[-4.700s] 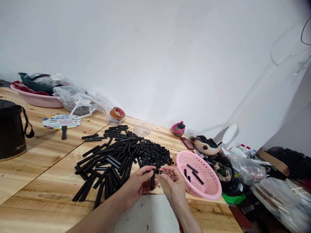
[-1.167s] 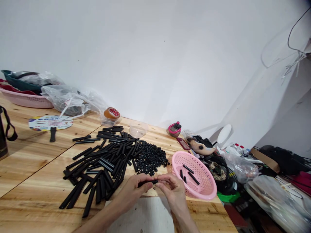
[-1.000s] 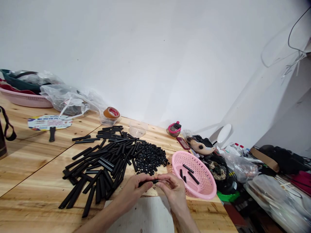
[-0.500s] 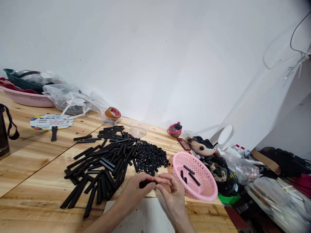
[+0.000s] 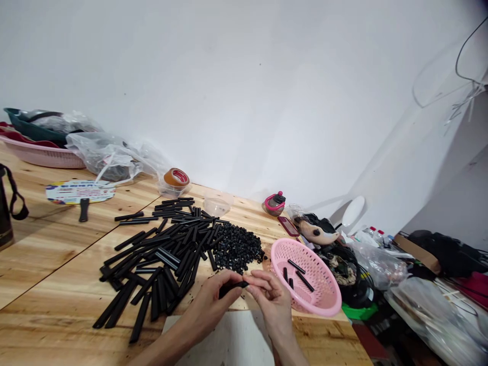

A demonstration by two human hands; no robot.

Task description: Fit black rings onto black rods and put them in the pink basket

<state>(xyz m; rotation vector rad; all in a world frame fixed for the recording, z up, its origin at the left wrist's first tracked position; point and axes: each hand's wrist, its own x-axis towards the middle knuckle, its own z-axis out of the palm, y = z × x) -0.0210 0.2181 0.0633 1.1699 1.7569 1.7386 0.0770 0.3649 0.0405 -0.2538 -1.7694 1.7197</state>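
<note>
My left hand (image 5: 213,300) grips a short black tube (image 5: 231,288) held level above the wooden table (image 5: 57,274). My right hand (image 5: 270,299) pinches at the tube's right end; what its fingertips hold is too small to make out. Just beyond the hands lie a heap of several black tubes (image 5: 160,259) and a pile of small black caps (image 5: 236,248). A pink basket (image 5: 324,300) with three black tubes in it stands right of my right hand.
A tape roll (image 5: 176,178), a small clear cup (image 5: 216,205), plastic bags (image 5: 110,157) and a paper fan (image 5: 78,192) lie at the back. A pink tray (image 5: 41,155) is far left. Clutter fills the right side past the table edge.
The hands came together: the tube, held upright in my left hand earlier, now lies level with my right fingertips at its end. The view shifted slightly.
</note>
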